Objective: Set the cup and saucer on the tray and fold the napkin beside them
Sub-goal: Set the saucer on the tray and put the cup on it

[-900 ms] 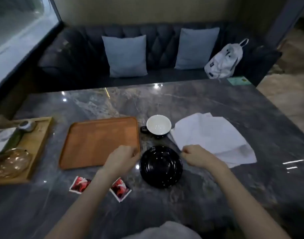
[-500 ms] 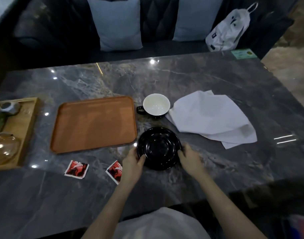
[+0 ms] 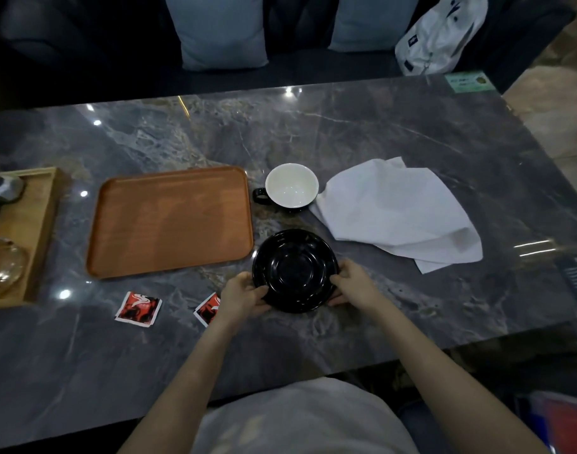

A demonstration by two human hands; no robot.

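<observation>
Now both hands are clasped on the black saucer [image 3: 295, 269], where about 1 second ago they hovered near its far edge with loosely curled fingers, not touching it. The left hand [image 3: 243, 298] grips the rim at the near left, thumb over the top edge and fingers tucked under; the right hand [image 3: 354, 285] mirrors it at the near right, fingers wrapped around the rim. Half a second ago the hands were only just arriving at the rim; the hold now looks firmer.

Whether the saucer has left the grey marble table [image 3: 411, 142] cannot be told; it sits in the same place, just right of the near right corner of the orange tray [image 3: 169, 221], close to it but apart. The tray is bare.

Beyond the saucer stands the white-lined cup [image 3: 292, 185], upright and empty, its dark handle pointing left toward the tray. Its right side touches or sits just beside the white napkin [image 3: 398, 214], which lies open and rumpled, not yet folded.

Also on the table are 2 red sachets [image 3: 138, 306] near the left hand, one partly hidden behind it, and a wooden box [image 3: 40, 231] at the far left.

By my reading, the change means the 1st step has begun: the saucer is secured with 2 hands, ready for a short lift leftward onto the tray. Cup and napkin remain to do.
</observation>
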